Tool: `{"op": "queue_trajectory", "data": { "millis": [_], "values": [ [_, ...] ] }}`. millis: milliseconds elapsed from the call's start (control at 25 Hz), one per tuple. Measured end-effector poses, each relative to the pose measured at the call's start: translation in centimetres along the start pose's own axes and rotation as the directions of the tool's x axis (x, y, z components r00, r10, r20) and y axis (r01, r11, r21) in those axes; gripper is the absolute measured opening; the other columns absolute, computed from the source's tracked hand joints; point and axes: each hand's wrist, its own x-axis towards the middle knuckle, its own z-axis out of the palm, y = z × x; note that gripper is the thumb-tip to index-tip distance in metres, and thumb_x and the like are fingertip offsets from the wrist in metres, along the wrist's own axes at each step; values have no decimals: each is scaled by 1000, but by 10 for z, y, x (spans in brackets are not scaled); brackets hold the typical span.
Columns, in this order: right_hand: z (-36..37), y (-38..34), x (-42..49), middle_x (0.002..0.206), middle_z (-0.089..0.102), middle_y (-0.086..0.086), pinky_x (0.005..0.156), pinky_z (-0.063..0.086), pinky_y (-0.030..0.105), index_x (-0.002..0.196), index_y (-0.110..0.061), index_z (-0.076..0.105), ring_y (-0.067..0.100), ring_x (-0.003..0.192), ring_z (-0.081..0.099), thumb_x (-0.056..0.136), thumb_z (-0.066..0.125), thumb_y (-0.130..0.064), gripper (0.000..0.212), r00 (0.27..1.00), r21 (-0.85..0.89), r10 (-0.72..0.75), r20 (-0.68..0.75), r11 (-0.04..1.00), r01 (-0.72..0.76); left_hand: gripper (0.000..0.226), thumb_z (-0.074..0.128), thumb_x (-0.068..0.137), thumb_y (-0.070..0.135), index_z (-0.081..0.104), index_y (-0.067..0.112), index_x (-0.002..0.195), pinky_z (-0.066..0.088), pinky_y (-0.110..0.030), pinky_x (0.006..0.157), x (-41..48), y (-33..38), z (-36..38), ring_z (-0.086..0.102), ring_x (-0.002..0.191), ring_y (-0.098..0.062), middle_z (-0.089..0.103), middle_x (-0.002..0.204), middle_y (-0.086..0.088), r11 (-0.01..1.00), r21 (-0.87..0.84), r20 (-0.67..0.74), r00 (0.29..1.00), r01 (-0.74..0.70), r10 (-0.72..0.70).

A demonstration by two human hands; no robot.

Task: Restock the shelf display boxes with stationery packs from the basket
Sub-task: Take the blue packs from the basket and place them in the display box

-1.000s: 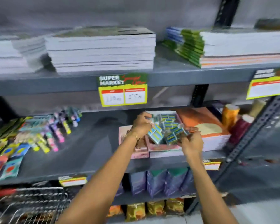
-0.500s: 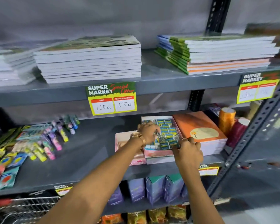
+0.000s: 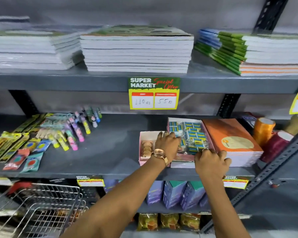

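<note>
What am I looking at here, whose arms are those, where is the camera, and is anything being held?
The camera sits on a person's head, looking down at their own bare arms in front of a shop shelf. The left hand, with a wristwatch, and the right hand rest at a pink display box filled with small blue stationery packs. Whether either hand grips a pack is hidden. Beside it lies an orange notebook stack; left, colourful pens. A wire basket stands at lower left.
</note>
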Motion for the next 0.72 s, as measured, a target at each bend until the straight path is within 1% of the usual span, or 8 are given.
{"op": "queue_trajectory", "data": {
  "millis": [120,280,360,440,520,560,640,720],
  "values": [
    [-6,-23,-5,113,70,15,96,38,42,96,-6,72,36,116,45,90,55,-29,29,998,-51,-39,52,998,42,27,57,86,13,63,16,112,33,-49,108,-1,3,-8,42,125,-35,59,126,-12,999,-20,17,999,27,-27],
    [-2,-79,-44,123,65,17,98,40,47,111,-3,67,39,122,45,91,56,-21,29,945,150,-321,-58,933,327,41,51,90,22,51,14,129,12,-52,120,-44,-42,-6,20,144,-37,38,149,-16,996,-61,-148,986,68,-76],
    [8,-115,-77,129,62,14,108,38,47,122,-6,62,37,128,43,91,54,-17,34,884,205,-461,-78,861,466,55,50,89,26,37,13,141,9,-53,120,-90,-86,0,14,146,-37,27,155,-17,980,-30,-252,947,197,-198],
    [23,-154,-117,136,58,10,115,32,46,130,-8,57,33,134,40,92,51,-17,39,798,258,-601,-43,765,590,61,49,88,27,31,12,144,14,-57,118,-148,-130,6,18,145,-39,26,155,-18,937,8,-330,885,350,-328],
    [41,-197,-168,139,56,7,116,31,43,132,-10,55,29,137,39,93,49,-18,41,672,328,-739,47,647,688,60,38,87,30,32,11,144,21,-60,115,-214,-169,15,25,142,-39,31,153,-18,861,26,-346,812,509,-470],
    [51,-218,-197,138,57,7,116,32,41,131,-11,55,28,135,40,93,47,-18,39,576,354,-811,102,571,741,59,36,87,29,34,10,143,22,-61,114,-249,-187,22,27,142,-39,33,153,-18,812,18,-329,770,583,-546],
    [74,-253,-253,132,59,4,114,33,38,126,-15,57,25,128,44,94,42,-19,35,343,377,-915,213,401,835,60,49,86,24,36,10,142,22,-60,113,-318,-217,41,28,141,-40,33,152,-19,687,-34,-280,653,725,-703],
    [96,-282,-309,126,62,5,109,36,37,119,-15,61,25,123,47,96,40,-18,31,104,415,-935,339,248,876,62,54,87,21,32,12,144,18,-54,118,-389,-240,68,21,144,-37,26,155,-18,508,-123,-146,490,853,-859]
  ]
}}
